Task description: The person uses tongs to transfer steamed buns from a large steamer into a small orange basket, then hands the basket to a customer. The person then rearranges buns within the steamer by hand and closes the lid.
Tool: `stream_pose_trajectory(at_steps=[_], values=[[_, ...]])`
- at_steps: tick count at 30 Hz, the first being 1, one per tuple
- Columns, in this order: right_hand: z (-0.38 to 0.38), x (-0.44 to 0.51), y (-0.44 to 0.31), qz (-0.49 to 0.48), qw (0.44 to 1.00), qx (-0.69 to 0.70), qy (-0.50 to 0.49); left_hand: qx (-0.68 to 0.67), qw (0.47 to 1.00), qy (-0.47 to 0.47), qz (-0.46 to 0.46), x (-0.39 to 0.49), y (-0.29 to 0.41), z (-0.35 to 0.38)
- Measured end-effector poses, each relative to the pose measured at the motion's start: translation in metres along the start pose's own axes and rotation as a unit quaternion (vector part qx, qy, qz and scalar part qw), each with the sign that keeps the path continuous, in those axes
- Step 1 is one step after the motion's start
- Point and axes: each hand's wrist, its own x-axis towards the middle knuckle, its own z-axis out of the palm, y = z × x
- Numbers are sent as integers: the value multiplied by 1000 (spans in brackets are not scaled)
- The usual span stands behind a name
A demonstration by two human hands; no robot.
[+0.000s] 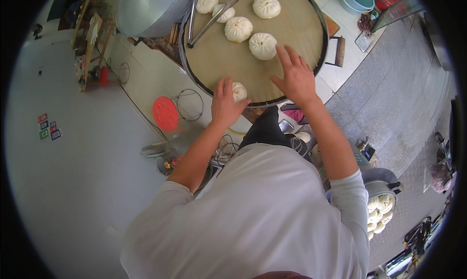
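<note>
A large round steamer tray [292,23] lined with tan cloth lies before me, with several white pleated steamed buns on it. My left hand [228,102] is at its near edge, thumb and fingers spread around a bun [239,92]; whether it grips the bun I cannot tell. My right hand [295,75] is over the right part of the tray, fingers apart and holding nothing, its fingertips beside another bun [262,46]. Farther back are more buns [238,29], one alone [266,7] at the back. Metal tongs [208,28] rest at the tray's left side, across a small bun [223,13].
A big metal pot lid or basin [153,9] stands against the tray's left. The tray's wooden handle [340,52] juts out right. A red round stool [165,113] is at lower left, blue basins [356,0] at upper right. A metal steamer [381,188] of buns stands behind my right arm.
</note>
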Motion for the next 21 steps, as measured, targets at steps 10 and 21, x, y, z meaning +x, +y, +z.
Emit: stream_pose_trajectory(at_steps=[10,21], values=[[53,66,-41,-19,981,-157,-113,-64,998,-16,-12,14,-13,-5],[32,84,9,53,965,141,-215,-589,786,-131,-134,80,-38,-38]])
